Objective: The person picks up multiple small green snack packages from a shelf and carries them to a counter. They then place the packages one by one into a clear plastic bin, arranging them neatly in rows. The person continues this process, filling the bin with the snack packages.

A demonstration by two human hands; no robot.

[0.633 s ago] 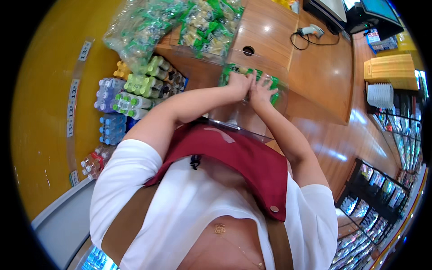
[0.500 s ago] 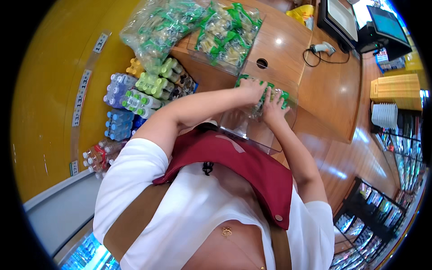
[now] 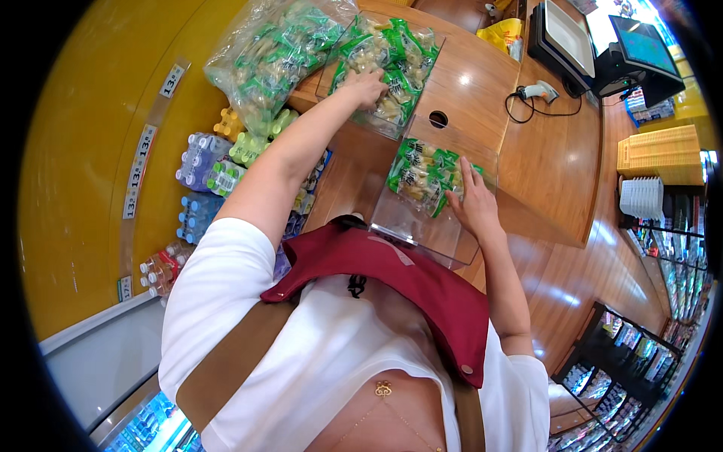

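My left hand [image 3: 364, 88] lies on small green-and-clear snack packets [image 3: 410, 53] heaped in the far clear plastic bin [image 3: 376, 124]. Its fingers look apart, though the tips partly blend into the packets. More packets of the same kind [image 3: 423, 177] lie flat in the nearer clear bin [image 3: 403, 230], close to my body. My right hand [image 3: 476, 202] is at that bin's right side, fingers stretched out and touching the rightmost packets. Left of the far bin, a large clear bag [image 3: 263, 71] bulges with similar packets.
Shrink-wrapped drink bottles [image 3: 202, 158] stand below the bag on the left. On the wooden counter [image 3: 471, 98] are a round hole, a corded handheld scanner [image 3: 541, 92] and a yellow bag [image 3: 501, 36]. A screen [image 3: 644, 45] and stacked yellow baskets [image 3: 663, 154] stand at right.
My left hand has left the nearer bin and moved up to the packets in the far bin. My right hand has shifted slightly right and down, uncovering the packets in the nearer bin.
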